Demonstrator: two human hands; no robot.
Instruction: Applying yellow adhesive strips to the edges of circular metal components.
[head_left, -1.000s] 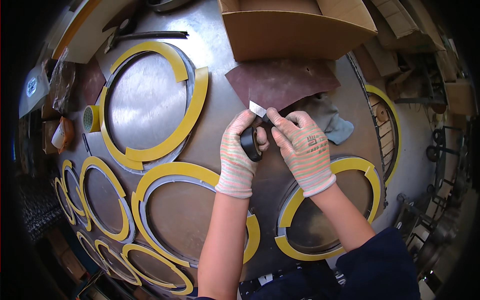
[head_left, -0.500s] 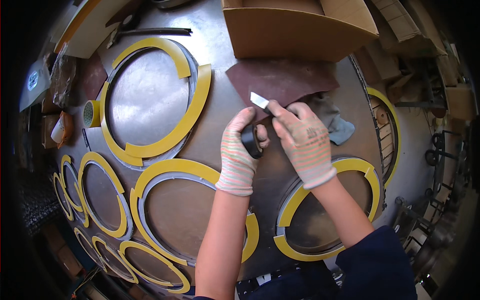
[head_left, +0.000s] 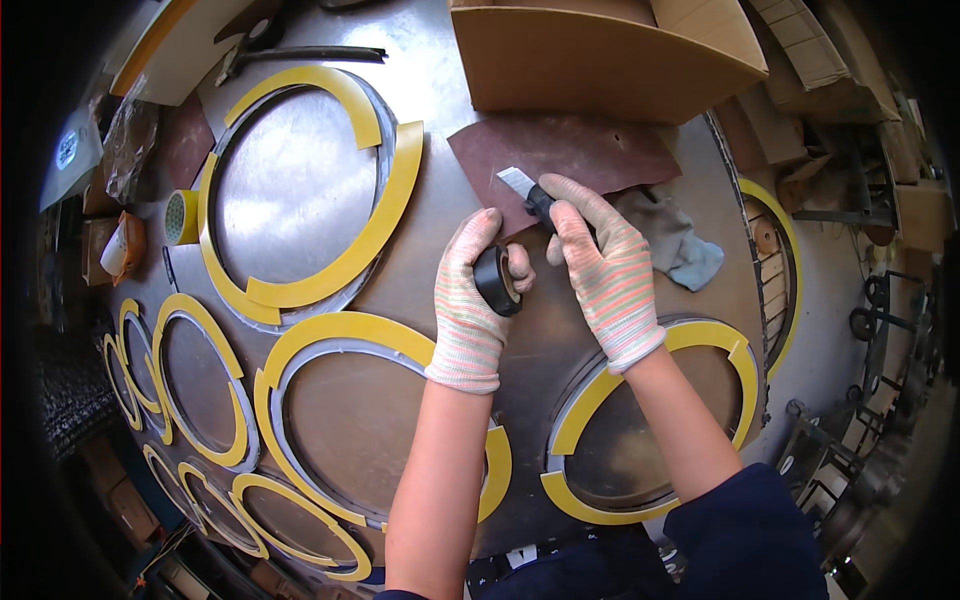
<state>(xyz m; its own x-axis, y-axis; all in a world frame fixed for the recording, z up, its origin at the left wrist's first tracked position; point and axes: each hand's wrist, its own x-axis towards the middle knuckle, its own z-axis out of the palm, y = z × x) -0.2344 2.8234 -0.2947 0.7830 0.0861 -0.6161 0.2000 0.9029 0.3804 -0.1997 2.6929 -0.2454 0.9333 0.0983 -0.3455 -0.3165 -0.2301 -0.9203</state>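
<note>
My left hand [head_left: 470,300], in a striped knit glove, is closed round a roll of black tape [head_left: 496,281], its thumb pointing up and fingers through or behind the ring. To its right, my right hand [head_left: 605,270], gloved alike, grips a knife [head_left: 538,202] with a black handle and a broad pale blade tilted up and to the left. The blade hovers over a dark red sheet [head_left: 560,160], which looks like sandpaper. Between the two hands is a small gap. A grey-blue rag [head_left: 680,240] lies just beyond my right hand.
Metal rings partly covered with yellow strips, such as the large ring [head_left: 340,285] at upper left, lie across the metal table [head_left: 440,220]. An open cardboard box [head_left: 600,65] stands at the back. A yellow tape roll [head_left: 183,217] and a dark bar [head_left: 310,53] are at the left.
My right hand has turned, so the knife's black handle shows more and the blade sits slightly higher. My left hand keeps the tape roll, shifted slightly left.
</note>
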